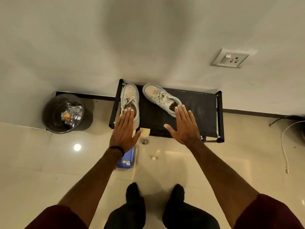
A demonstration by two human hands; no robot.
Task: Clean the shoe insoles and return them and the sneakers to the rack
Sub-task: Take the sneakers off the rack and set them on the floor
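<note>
Flat left hand [125,129] and right hand [184,126] over scuffed white sneakers [130,100].

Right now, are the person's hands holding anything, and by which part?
Nothing is held. Both the left hand and the right hand are open with straight fingers, spread above the two sneakers on the rack.

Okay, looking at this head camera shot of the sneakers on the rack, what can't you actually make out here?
Head view only:
- Heel of the left white lace-up sneaker: covered by the left hand.
- Heel of the right white sneaker: behind the right hand; contact unclear.
- Insoles: shoe openings too dark and partly blocked.
- Blue plastic tub: mostly under the left forearm.
- Lower tiers of the black metal rack: hidden by its top shelf.
</note>
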